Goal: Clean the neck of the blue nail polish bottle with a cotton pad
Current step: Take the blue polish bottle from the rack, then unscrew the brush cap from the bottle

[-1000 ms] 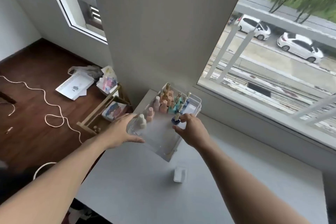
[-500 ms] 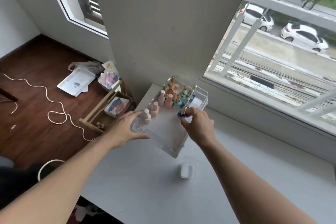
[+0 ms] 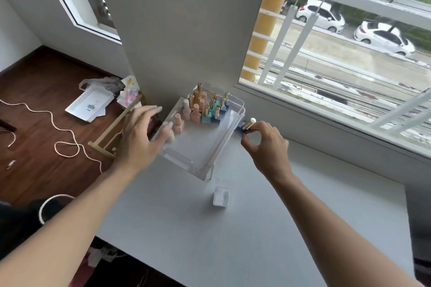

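Leftmost, a white cord looped over the dark wood floor, with papers lying beyond it and a wooden rack standing against the edge of the white table. Next came the left hand, blurred, its fingers spread and straight, holding nothing; the fingertips reached over the left wall of the clear tray, though whether they touched it could not be told. Inside the tray, pink bottles stood toward the left and teal bottles beside them at the far end, all upright, while the near half of the tray floor was bare. Just outside the tray's right wall, the blue nail polish bottle sat tilted, its gold cap pointing up and to the right. The right hand pinched it low on the body between thumb and fingers, the other fingers curled. Nearer the person, a small clear box rested on the table, apart from the tray. Farthest right, beyond the window, two white cars were parked.
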